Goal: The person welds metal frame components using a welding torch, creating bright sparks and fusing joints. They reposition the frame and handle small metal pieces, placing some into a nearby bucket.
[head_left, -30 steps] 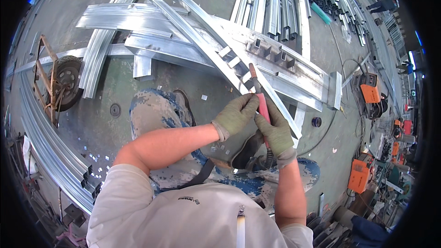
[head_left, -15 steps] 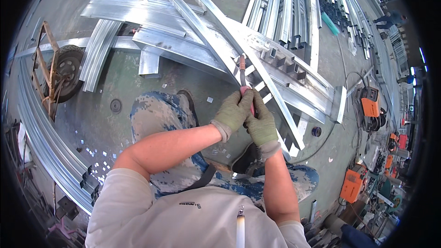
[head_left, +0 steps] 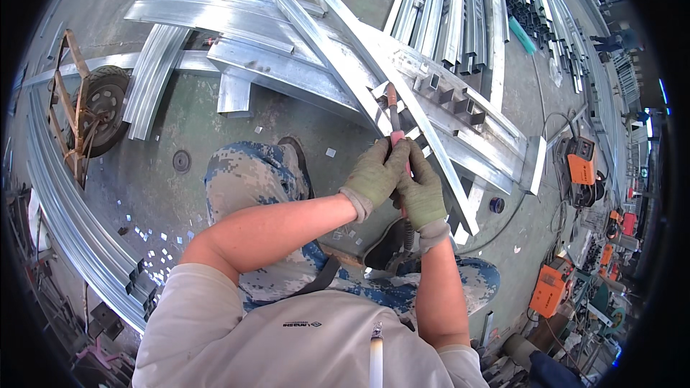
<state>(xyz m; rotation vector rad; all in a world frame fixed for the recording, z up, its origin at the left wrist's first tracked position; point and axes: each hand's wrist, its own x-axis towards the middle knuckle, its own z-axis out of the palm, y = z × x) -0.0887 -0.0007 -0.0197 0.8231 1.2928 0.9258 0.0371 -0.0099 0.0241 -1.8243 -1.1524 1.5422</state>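
Both of my hands wear green work gloves and close together around a welding torch (head_left: 397,137). It has a pink-red handle, a dark bent neck and a copper-coloured nozzle. My left hand (head_left: 376,174) grips the handle from the left, and my right hand (head_left: 422,192) wraps it from the right, a little nearer to me. Away from me points the nozzle, over the gap between two long crossing silver metal bars (head_left: 424,129). Whether its tip touches metal, I cannot tell. A cable runs down from the handle below my right hand.
Wide metal channels (head_left: 287,75) lie stacked beneath the bars. Long profiles (head_left: 86,215) line the left, near a wheeled frame (head_left: 77,115). An orange-and-black machine (head_left: 581,162) with cables stands at right, and a small round tin (head_left: 496,205) sits nearby. A person (head_left: 618,41) is far right.
Both hands and the torch have shifted slightly to the right along the bars. More of the pink-red handle shows above my fingers, and the cable below my right hand is now visible.
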